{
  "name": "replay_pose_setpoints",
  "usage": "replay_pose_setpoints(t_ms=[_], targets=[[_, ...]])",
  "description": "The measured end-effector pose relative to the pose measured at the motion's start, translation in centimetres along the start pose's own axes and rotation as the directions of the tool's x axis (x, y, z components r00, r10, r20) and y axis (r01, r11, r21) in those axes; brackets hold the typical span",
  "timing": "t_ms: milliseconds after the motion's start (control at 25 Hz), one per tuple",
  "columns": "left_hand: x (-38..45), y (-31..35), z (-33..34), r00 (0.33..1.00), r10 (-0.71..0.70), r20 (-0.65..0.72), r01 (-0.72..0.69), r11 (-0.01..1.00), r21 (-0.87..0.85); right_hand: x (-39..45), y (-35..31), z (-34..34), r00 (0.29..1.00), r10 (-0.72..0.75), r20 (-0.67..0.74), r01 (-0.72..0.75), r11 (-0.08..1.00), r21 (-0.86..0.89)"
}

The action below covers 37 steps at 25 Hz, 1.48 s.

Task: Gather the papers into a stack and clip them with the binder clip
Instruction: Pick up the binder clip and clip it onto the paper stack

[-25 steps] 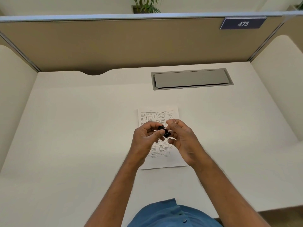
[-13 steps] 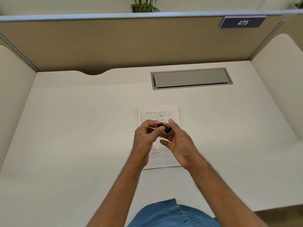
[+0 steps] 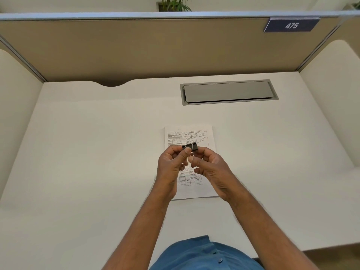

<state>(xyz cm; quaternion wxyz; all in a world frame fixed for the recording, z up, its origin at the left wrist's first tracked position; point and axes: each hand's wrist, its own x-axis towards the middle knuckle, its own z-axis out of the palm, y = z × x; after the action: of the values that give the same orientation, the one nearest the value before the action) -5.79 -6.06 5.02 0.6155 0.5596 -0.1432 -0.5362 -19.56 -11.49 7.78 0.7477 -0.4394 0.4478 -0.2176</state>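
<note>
Right now both hands pinch the clip (image 3: pixel 190 147) at frame centre, left hand (image 3: pixel 171 166) and right hand (image 3: pixel 209 166) above the papers (image 3: pixel 206 133). Sprung jaws could snap from fingertips, or bite crooked and skew the sheets.

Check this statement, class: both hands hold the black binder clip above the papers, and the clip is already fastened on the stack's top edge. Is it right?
Not quite. The head view shows the binder clip held by the left hand and right hand above the papers, but not fastened to them; they lie unclipped on the desk.
</note>
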Motion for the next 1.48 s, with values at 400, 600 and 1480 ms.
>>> replay_pose_setpoints(t_ms=[400,600,1480], targets=[[-0.1,0.0,0.7,0.988,-0.081,0.128,0.086,0.996,-0.034,1.3,-0.1,0.0,0.981,-0.061,-0.185,0.08,0.992,0.095],[0.4,-0.1,0.0,0.982,-0.121,0.145,0.112,0.991,0.067,1.9,-0.3,-1.3,0.99,0.013,-0.138,-0.014,1.0,-0.005],[14.8,-0.7,-3.6,0.979,0.2,-0.041,-0.041,0.389,0.92,12.4,3.5,-4.7,0.954,0.096,-0.285,-0.095,0.995,0.017]])
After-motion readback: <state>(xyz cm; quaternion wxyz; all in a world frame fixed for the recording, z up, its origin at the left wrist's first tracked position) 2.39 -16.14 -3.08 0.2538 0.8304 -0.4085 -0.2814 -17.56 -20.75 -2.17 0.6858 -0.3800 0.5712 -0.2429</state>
